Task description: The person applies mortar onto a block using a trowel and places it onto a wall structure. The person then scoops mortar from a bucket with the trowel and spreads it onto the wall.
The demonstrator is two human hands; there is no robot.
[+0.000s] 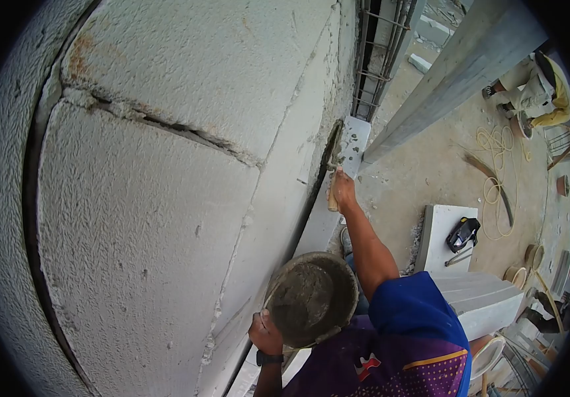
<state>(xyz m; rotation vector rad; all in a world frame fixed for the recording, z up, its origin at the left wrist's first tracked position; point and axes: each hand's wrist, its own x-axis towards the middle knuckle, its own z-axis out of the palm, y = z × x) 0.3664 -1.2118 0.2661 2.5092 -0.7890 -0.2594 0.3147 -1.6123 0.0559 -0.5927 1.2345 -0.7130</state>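
Observation:
My right hand (344,190) is wrapped around the wooden handle of a trowel (333,151). The trowel's mortar-smeared blade lies along the joint between the wall (278,192) and a pale block ledge (357,135). Dabs of wet mortar dot that ledge beside the blade. Lower down, my left hand (266,333), with a dark watch at the wrist, grips the rim of a round bucket (351,286). Grey mortar (306,294) sits inside the bucket, which is held close to my torso.
Steel rebar (381,59) runs up beside the wall, and a grey column (457,73) stands to its right. A white block (438,228) carries a black-and-yellow tool (463,233). A yellow hose (494,142) coils on the floor. Another person (543,92) bends at upper right.

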